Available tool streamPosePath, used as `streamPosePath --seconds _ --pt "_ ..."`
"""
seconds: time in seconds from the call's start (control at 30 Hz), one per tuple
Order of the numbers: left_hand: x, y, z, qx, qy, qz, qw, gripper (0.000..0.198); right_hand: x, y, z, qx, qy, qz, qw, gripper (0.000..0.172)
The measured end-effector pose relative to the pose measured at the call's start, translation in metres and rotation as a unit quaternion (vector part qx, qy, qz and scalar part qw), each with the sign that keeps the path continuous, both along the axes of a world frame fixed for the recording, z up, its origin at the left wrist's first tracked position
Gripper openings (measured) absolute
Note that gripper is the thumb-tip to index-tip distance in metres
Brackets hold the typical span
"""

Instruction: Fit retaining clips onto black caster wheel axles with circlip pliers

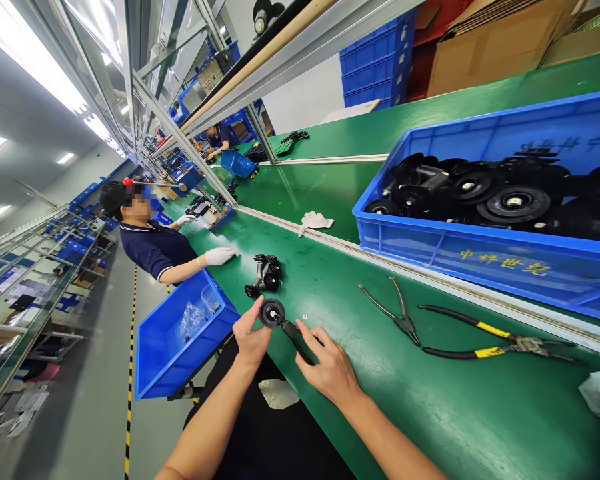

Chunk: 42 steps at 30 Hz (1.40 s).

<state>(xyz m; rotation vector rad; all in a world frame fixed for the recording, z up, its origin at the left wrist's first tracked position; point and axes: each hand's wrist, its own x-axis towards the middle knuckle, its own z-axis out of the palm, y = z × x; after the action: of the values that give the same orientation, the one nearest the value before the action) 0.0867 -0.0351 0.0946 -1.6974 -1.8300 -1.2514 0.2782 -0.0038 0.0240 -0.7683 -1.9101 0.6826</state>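
Near the bench's front edge, my left hand [253,340] is closed on a round black wheel [267,313] with a light metal hub. My right hand [330,367] grips black-handled pliers [293,337], whose tips reach the wheel's hub. Whether the tips grip anything there is too small to tell. Just beyond my hands lies a tiny ring [305,317] on the green bench. A cluster of black wheeled parts [266,275] sits farther left. To the right are bare metal pliers [397,313] and larger pliers [500,340] with black and yellow handles, both lying with handles spread.
A large blue bin [410,237] of black wheels stands at the right behind a pale rail. Left of my arms is another blue bin [155,360] with clear plastic inside. A white glove [316,221] lies by the rail. A gloved co-worker [155,243] works at the left.
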Motion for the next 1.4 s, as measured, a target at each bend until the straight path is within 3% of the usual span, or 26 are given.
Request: streamPosePath --seconds 0.2,0.53,1.1,1.4 --pt "0.009 0.007 -0.003 0.015 -0.006 0.008 1.000 0.043 -0.004 -0.003 0.000 0.017 0.015 -0.034 0.999 0.064" --pt "0.011 0.009 0.000 0.006 -0.046 0.016 0.999 0.046 0.004 0.006 0.006 0.043 0.108 -0.022 0.993 0.069" --pt "0.016 0.009 0.003 0.020 -0.018 0.004 1.000 0.044 0.002 0.005 0.005 0.067 0.026 -0.075 0.995 0.066" --pt "0.012 0.007 0.002 0.002 -0.018 0.022 1.000 0.040 0.002 0.003 0.009 0.048 0.003 -0.038 0.998 0.065"
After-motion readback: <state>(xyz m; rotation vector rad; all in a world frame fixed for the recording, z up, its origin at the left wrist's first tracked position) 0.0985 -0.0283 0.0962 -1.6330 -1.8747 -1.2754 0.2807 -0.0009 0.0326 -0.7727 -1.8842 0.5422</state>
